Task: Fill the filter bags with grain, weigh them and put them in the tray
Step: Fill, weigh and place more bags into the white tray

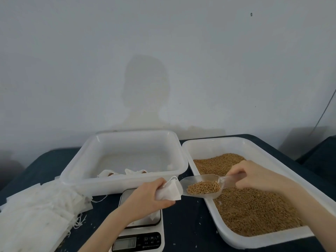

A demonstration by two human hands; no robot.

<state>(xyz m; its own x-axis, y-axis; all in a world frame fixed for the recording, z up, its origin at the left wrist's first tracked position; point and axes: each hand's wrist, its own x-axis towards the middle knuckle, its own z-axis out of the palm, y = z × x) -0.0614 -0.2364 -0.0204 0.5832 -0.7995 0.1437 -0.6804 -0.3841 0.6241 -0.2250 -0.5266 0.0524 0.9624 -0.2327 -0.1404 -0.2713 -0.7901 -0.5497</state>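
Soft, even light falls from behind my viewpoint, throwing a faint head-and-shoulders shadow (146, 88) onto the pale wall (54, 60). I see no harsh glare; only a mild sheen sits on the rim of the white tray (127, 135). Exposure is moderate, slightly dim and bluish. The wide lens bends the table edge (36, 157) and stretches the frame's corners. Detail is soft throughout, with compression smear on the grain (254, 211) and the stack of bags (36, 211) lower left blurred into a pale mass.
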